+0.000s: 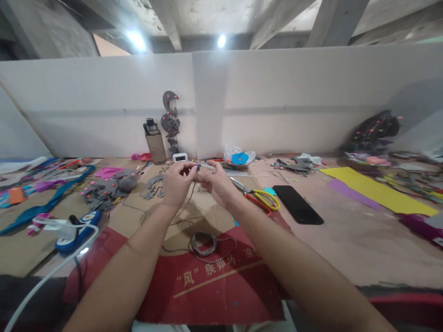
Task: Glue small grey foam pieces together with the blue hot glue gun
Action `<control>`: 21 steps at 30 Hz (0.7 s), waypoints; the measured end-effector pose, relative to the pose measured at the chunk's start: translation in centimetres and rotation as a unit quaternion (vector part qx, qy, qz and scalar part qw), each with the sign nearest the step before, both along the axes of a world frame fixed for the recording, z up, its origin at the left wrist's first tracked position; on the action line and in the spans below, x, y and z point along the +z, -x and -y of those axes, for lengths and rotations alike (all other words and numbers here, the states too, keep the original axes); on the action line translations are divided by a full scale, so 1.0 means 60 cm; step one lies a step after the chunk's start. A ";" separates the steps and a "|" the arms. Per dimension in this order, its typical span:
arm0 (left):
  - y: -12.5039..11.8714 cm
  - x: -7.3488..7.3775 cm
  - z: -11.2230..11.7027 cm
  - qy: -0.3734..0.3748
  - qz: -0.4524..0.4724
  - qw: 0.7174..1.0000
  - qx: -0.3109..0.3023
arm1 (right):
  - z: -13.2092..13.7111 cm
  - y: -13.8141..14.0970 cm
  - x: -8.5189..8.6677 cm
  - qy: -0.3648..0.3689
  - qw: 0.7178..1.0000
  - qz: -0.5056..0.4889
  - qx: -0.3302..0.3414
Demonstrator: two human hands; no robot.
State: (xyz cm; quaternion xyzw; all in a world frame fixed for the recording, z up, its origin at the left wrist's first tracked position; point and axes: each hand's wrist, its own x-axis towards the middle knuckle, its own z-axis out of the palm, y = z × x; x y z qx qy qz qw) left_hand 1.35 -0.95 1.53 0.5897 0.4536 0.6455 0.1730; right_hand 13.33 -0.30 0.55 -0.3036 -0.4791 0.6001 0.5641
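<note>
My left hand and my right hand meet at the fingertips above the cardboard. Pinched between left thumb and forefinger is the end of a thin grey cord, with a small dark bit showing there. The right fingertips close in on the same spot, its forefinger raised; exactly what they grip is partly hidden. From my fingers the strand hangs down towards a loose coil of the cord lying on red printed cardboard. Left of my left hand lie grey cut-out pieces.
Scissors with red and yellow handles and a black phone lie to the right. A bottle stands behind my left hand. At left are a blue power strip with a white cable and grey dotted pieces. Yellow sheet lies far right.
</note>
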 end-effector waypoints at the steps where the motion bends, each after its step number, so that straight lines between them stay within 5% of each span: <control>1: 0.001 0.001 -0.001 0.002 0.007 1.000 0.007 | -0.002 0.006 0.000 0.014 1.000 -0.007 0.004; 5: 0.008 -0.002 -0.012 0.022 0.039 0.999 -0.001 | -0.015 0.007 -0.005 -0.060 0.993 0.085 -0.062; 10: 0.012 -0.014 -0.024 0.040 0.055 0.996 -0.052 | -0.018 -0.005 -0.003 -0.190 0.948 0.201 -0.157; 21: 0.003 -0.016 -0.024 0.074 0.073 0.991 -0.083 | -0.014 -0.019 -0.005 -0.205 0.926 0.242 -0.205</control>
